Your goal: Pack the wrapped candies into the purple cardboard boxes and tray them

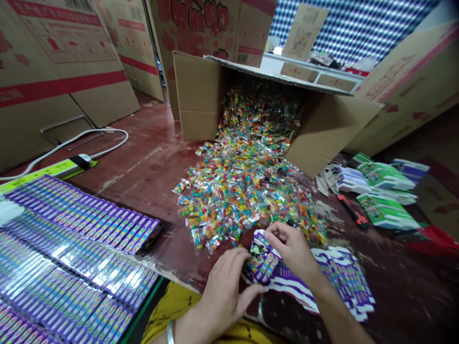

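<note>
A small purple candy box (263, 263) with a cartoon print is between my hands, its white end flap raised. My left hand (224, 289) curves round its lower left end, with fingers on one side and the thumb on the near side. The thumb and fingers of my right hand (292, 251) pinch the upper flap end. Under and beside my right wrist lie rows of overlapping flat purple cartons (346, 279) with white flaps. Just beyond my hands is a heap of clear packets of colourful candies (247, 186); whether a packet is inside the box is hidden.
The packets spill from a tipped cardboard box (199, 95). Filled purple boxes stand in tight rows (68, 267) at left, near a yellow-green power strip (46, 173). At right lie a red-black box cutter (353, 211) and green cartons (387, 210). Large cardboard boxes (60, 62) rise behind.
</note>
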Available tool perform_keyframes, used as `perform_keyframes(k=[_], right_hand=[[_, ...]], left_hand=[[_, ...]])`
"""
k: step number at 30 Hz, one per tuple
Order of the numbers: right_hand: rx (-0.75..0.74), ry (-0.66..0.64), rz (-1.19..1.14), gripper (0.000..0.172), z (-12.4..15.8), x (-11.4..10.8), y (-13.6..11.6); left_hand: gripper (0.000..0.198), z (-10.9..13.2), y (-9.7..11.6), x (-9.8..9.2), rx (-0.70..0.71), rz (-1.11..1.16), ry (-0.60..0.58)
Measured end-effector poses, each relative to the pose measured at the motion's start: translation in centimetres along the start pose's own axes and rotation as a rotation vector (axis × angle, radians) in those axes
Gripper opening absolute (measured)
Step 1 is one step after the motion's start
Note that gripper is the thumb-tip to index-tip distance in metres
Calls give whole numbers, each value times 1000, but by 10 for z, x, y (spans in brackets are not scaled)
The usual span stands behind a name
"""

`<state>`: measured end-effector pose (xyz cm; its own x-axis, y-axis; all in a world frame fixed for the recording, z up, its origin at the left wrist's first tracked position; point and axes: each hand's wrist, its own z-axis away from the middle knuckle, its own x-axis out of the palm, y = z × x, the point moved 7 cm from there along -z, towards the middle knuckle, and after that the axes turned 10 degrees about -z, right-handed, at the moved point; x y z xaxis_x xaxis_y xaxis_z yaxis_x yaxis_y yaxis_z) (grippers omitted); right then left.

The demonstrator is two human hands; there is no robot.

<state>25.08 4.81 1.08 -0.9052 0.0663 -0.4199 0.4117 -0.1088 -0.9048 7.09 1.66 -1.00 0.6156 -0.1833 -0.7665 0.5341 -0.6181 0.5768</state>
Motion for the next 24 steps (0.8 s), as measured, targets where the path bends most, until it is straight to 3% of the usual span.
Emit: perform_keyframes(k=[3,9,12,15,16,18,20,22,24], right_hand=[[28,-2,-134,26,4,6,-2],[78,30,-244,30,8,4,7],[38,187,-69,30,15,-22,5],[-131,336,126,26,31,-40,-16],[-190,289,134,26,36,-35,-25],[-269,69,104,35,45,-9,-38],[-291,-119,94,46,52,19,-46],[-283,-176,91,51,55,34,-50],[-230,-198,36,42,53,37,-50]], left_hand=[[78,-8,2,2,-23,-33,31],[71,-12,1,19,-91,81,-82],[71,-14,-3,4,-183,281,-85],[65,-16,-10,-8,-327,693,-162],[62,-15,-10,-9,-370,857,-209],[58,-14,-8,-10,-427,1154,-278],[56,-12,-8,-11,-463,1351,-281],[56,-9,-9,-11,-481,1437,-283],[55,-5,-9,-13,-463,1432,-346]])
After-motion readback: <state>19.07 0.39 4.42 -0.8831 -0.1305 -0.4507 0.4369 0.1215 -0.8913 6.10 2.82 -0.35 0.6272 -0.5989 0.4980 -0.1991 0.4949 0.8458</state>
